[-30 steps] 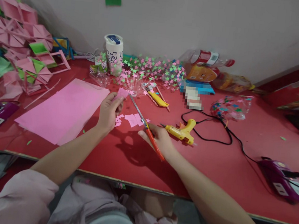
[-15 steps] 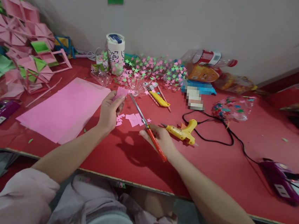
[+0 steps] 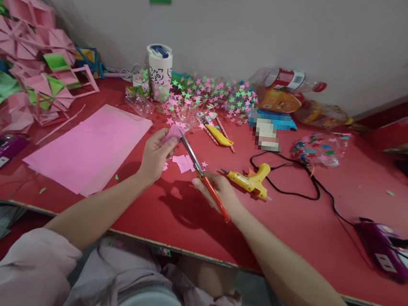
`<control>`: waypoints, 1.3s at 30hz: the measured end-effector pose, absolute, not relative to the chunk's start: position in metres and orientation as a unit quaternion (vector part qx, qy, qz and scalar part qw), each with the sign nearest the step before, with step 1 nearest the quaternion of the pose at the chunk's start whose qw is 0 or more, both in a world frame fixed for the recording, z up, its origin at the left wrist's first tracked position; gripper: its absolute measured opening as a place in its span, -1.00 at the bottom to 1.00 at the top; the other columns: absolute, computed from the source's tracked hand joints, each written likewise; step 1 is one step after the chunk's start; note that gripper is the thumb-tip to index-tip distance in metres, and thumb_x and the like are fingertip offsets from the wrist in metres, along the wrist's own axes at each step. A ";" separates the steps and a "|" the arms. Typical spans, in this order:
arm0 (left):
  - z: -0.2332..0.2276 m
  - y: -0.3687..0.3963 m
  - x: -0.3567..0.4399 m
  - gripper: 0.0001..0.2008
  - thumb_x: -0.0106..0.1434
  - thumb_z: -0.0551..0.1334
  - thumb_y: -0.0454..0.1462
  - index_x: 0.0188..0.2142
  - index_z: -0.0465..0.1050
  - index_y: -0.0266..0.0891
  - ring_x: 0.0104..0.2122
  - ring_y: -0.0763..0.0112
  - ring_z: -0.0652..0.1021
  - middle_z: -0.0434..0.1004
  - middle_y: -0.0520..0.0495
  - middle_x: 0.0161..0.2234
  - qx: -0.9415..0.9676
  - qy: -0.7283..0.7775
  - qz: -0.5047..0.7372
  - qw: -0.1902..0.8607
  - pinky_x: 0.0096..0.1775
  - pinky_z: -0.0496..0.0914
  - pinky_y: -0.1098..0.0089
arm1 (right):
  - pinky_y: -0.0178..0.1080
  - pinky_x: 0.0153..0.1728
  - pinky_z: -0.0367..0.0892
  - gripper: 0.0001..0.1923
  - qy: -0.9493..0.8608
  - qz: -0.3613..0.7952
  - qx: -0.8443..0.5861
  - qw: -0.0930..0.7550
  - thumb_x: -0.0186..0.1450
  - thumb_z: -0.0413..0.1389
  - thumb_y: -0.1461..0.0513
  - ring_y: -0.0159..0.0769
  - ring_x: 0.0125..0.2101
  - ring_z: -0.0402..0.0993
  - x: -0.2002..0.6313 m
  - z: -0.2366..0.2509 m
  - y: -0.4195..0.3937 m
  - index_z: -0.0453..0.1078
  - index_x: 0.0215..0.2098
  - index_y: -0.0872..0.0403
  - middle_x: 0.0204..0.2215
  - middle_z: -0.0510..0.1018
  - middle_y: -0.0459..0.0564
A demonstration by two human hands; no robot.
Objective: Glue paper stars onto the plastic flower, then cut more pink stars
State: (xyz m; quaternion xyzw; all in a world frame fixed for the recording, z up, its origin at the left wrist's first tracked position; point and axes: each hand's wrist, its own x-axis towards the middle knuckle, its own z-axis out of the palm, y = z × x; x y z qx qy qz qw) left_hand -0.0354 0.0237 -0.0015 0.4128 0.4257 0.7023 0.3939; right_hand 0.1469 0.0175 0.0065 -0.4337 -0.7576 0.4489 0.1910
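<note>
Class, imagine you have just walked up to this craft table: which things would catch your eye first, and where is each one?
At the centre, the left hand pinches a small pink paper piece while the right hand holds red-handled scissors, their blades at the paper. A large pink sheet lies flat to the left on the red table. A yellow glue gun lies just right of the scissors, and a band of pink and green paper stars runs along the wall behind.

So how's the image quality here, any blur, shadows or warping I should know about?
Head view: the left hand and right hand cast a soft shadow on the red table; a small patch by the blue packet is pixelated; edges bow from the wide lens; the scissors look sharp.
</note>
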 end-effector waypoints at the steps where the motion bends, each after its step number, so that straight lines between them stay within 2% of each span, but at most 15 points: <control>1: -0.002 0.024 -0.035 -0.74 0.12 0.28 -0.17 -0.53 0.21 -0.19 -0.70 0.64 0.10 0.11 0.19 -0.71 0.414 0.429 0.701 0.391 -0.66 -0.02 0.52 | -0.34 -0.59 -0.06 -0.45 -0.756 0.451 -0.433 0.192 0.14 0.03 -0.23 -0.47 -0.64 0.04 0.147 0.006 0.017 0.07 -0.59 0.04 -0.70 0.12 -0.21; 17: -0.001 0.024 -0.037 -0.72 0.12 0.26 -0.20 -0.55 0.15 -0.19 -0.71 0.65 0.11 0.10 0.20 -0.73 0.420 0.443 0.691 0.388 -0.66 0.00 0.53 | -0.33 -0.59 -0.07 -0.45 -0.752 0.454 -0.435 0.195 0.14 0.03 -0.22 -0.48 -0.66 0.04 0.148 0.007 0.018 0.09 -0.61 0.04 -0.72 0.13 -0.22; 25: 0.003 0.024 -0.039 -0.81 0.11 0.24 -0.22 -0.54 0.26 -0.20 -0.73 0.65 0.10 0.10 0.20 -0.74 0.422 0.434 0.683 0.408 -0.66 0.01 0.53 | -0.33 -0.60 -0.09 -0.47 -0.750 0.464 -0.428 0.199 0.15 0.03 -0.20 -0.49 -0.67 0.01 0.149 0.006 0.019 0.09 -0.61 0.04 -0.73 0.11 -0.23; 39: 0.006 0.026 -0.045 -0.84 0.08 0.27 -0.24 -0.54 0.37 -0.24 -0.71 0.67 0.08 0.08 0.18 -0.74 0.421 0.414 0.683 0.430 -0.64 -0.04 0.52 | -0.34 -0.58 -0.09 -0.49 -0.759 0.450 -0.429 0.193 0.16 0.05 -0.15 -0.49 -0.66 0.01 0.151 0.003 0.023 0.08 -0.62 0.04 -0.73 0.12 -0.23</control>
